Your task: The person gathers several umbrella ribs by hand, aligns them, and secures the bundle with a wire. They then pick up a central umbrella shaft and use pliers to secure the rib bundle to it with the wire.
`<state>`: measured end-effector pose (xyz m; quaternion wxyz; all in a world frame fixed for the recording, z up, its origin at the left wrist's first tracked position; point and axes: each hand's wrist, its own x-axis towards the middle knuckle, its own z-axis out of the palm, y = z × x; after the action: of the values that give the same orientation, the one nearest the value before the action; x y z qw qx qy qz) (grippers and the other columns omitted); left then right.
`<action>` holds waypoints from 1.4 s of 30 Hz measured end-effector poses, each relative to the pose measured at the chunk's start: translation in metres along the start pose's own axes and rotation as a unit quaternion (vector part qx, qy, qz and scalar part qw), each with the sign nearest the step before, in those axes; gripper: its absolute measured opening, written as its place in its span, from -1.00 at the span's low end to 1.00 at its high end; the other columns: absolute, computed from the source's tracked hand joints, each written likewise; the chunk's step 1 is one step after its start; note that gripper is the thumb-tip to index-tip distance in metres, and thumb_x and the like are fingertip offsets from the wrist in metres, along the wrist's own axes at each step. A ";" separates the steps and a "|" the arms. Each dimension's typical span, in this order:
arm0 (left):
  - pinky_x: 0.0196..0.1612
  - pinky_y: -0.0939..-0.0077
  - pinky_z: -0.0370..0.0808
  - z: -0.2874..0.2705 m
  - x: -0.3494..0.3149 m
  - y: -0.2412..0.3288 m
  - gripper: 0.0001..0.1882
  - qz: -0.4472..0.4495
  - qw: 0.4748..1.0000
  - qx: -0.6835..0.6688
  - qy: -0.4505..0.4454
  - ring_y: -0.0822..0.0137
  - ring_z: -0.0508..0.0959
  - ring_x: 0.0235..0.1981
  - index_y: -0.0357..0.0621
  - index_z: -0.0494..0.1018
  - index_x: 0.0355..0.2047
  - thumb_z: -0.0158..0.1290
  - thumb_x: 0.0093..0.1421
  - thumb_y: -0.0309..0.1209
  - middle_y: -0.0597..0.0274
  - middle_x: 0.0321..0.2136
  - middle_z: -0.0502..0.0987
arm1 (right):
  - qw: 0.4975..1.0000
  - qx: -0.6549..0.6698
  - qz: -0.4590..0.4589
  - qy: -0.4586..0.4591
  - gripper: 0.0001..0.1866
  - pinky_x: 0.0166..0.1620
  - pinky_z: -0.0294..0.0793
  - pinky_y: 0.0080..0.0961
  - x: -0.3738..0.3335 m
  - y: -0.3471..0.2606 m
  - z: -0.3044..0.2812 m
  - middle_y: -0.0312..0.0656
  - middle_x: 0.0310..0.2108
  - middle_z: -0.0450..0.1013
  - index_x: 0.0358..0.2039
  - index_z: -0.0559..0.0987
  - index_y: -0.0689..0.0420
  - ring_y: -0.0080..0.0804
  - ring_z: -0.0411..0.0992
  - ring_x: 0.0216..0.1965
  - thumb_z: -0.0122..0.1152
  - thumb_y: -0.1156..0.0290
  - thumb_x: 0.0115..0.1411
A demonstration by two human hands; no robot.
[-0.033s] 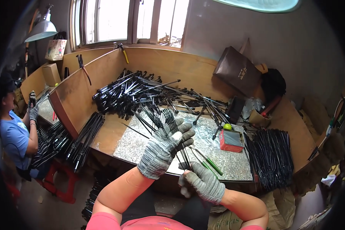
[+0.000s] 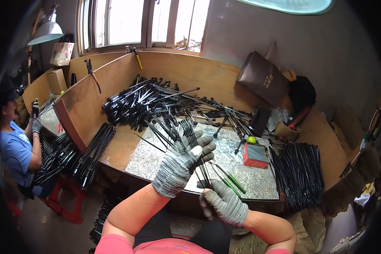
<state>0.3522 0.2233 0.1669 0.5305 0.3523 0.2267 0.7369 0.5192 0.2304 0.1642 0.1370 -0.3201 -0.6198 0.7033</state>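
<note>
My left hand [image 2: 175, 167], in a grey knitted glove, is closed around a small bunch of thin black rods [image 2: 205, 172] that slants over the table's near edge. My right hand [image 2: 227, 204], gloved alike, pinches the lower ends of these rods between thumb and fingers; the exact grip is partly hidden. Just beyond the right hand lies a green-handled tool [image 2: 236, 183] on the speckled mat [image 2: 144, 157]. More loose rods [image 2: 158, 134] lie behind the left hand, leading to a big heap of black rods with thicker ends [image 2: 137, 101].
Right of the mat stands a dense stack of rods [image 2: 300, 175], near a red box [image 2: 256, 157] and a yellow-green ball [image 2: 251, 139]. Another bundle [image 2: 95, 152] lies left. Pliers [image 2: 93, 76] hang on the wooden divider [image 2: 86, 99]. Beyond it sits a co-worker [image 2: 17, 146]; a red stool [image 2: 67, 203] stands below.
The lower fingers of my right hand have shifted slightly. Both hands otherwise keep their places and their hold on the rods.
</note>
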 end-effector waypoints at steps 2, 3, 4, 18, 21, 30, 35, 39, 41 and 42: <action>-0.01 0.46 0.40 -0.004 -0.004 0.006 -0.50 -0.015 0.999 0.037 -0.011 0.29 0.44 -0.04 -0.30 0.11 0.11 -0.04 0.23 -0.35 0.00 -0.05 0.38 | 1.000 -0.004 -0.029 0.011 -0.72 -0.59 0.20 -0.69 0.002 0.001 0.003 -0.33 -0.60 0.27 -0.11 0.35 0.19 -0.64 0.21 -0.65 -0.13 0.28 0.28; -0.01 0.46 0.41 -0.006 -0.006 0.009 -0.50 -0.033 0.996 0.076 -0.028 0.29 0.45 -0.05 -0.28 0.13 0.10 -0.02 0.22 -0.34 0.00 -0.05 0.39 | 0.998 -0.006 -0.062 0.027 -0.71 -0.62 0.17 -0.70 0.002 0.002 0.003 -0.34 -0.61 0.24 -0.11 0.35 0.18 -0.64 0.19 -0.67 -0.16 0.26 0.29; -0.02 0.45 0.41 -0.009 -0.008 0.013 -0.50 -0.051 0.991 0.115 -0.046 0.29 0.46 -0.06 -0.26 0.15 0.10 -0.01 0.21 -0.33 0.00 -0.05 0.39 | 0.994 -0.007 -0.096 0.043 -0.70 -0.64 0.14 -0.70 0.003 0.003 0.003 -0.36 -0.63 0.22 -0.11 0.35 0.17 -0.64 0.16 -0.69 -0.18 0.24 0.30; 0.03 0.17 0.38 -0.092 0.079 -0.016 -0.69 -0.136 0.983 -0.118 0.031 0.00 0.49 -0.12 -0.10 0.33 -0.05 -0.07 0.23 -0.26 0.02 -0.20 0.48 | 0.994 0.017 -0.104 0.043 -0.76 -0.58 0.24 -0.68 0.034 0.023 -0.005 -0.31 -0.61 0.26 -0.20 0.36 0.15 -0.60 0.23 -0.64 -0.19 0.26 0.30; -0.02 0.24 0.41 -0.086 0.082 -0.028 -0.69 0.014 0.990 0.096 -0.104 0.13 0.51 -0.16 -0.14 0.33 -0.07 -0.03 0.22 -0.30 0.12 -0.26 0.49 | 0.986 0.014 -0.129 0.102 -0.73 -0.49 0.38 -0.59 0.034 0.075 -0.002 -0.21 -0.56 0.36 -0.15 0.36 0.16 -0.46 0.38 -0.57 -0.16 0.26 0.29; -0.13 0.49 0.41 -0.134 0.032 -0.102 -0.72 -0.159 0.866 0.450 -0.151 0.37 0.50 -0.29 -0.20 0.40 -0.12 0.01 0.18 -0.36 0.21 -0.39 0.52 | 0.899 -0.433 0.068 0.008 -0.46 -0.13 0.40 -0.29 0.040 0.078 -0.087 0.05 -0.29 0.48 -0.15 0.49 0.16 -0.02 0.44 -0.22 -0.04 -0.07 0.14; -0.15 0.50 0.42 -0.124 0.031 -0.101 -0.79 0.173 0.630 0.736 -0.177 0.39 0.50 -0.25 -0.28 0.47 -0.24 0.05 0.13 -0.44 0.19 -0.37 0.54 | 0.933 -0.279 -0.139 0.181 -0.44 -0.17 0.43 -0.45 0.111 0.082 -0.104 -0.07 -0.34 0.50 -0.03 0.43 0.17 -0.27 0.46 -0.35 0.30 0.19 -0.04; -0.23 0.58 0.43 -0.108 0.025 -0.086 -0.84 0.056 0.644 0.758 -0.093 0.45 0.49 -0.29 -0.28 0.51 -0.36 0.09 0.09 -0.43 0.20 -0.41 0.54 | 0.956 -0.195 -0.215 0.053 -0.52 -0.21 0.44 -0.38 0.156 0.089 -0.098 -0.05 -0.41 0.49 -0.10 0.47 0.20 -0.22 0.47 -0.39 0.29 0.27 -0.05; -0.25 0.56 0.43 -0.119 0.024 -0.085 -0.84 0.010 0.696 0.714 -0.076 0.41 0.49 -0.34 -0.25 0.52 -0.35 0.09 0.08 -0.43 0.19 -0.43 0.55 | 0.947 -0.237 -0.202 0.078 -0.56 -0.22 0.44 -0.41 0.164 0.081 -0.087 -0.06 -0.40 0.49 -0.14 0.49 0.20 -0.25 0.47 -0.38 0.29 0.29 -0.03; -0.26 0.54 0.43 -0.126 0.025 -0.085 -0.84 -0.032 0.746 0.663 -0.055 0.36 0.50 -0.38 -0.22 0.53 -0.33 0.10 0.07 -0.43 0.17 -0.45 0.56 | 0.934 -0.285 -0.189 0.103 -0.61 -0.22 0.44 -0.43 0.165 0.077 -0.082 -0.06 -0.38 0.49 -0.17 0.51 0.20 -0.29 0.46 -0.36 0.29 0.32 -0.02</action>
<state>0.3048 0.2803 0.0314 0.1984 0.6476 0.6398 0.3632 0.4609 0.3769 0.0421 0.2333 -0.2931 -0.8258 0.4216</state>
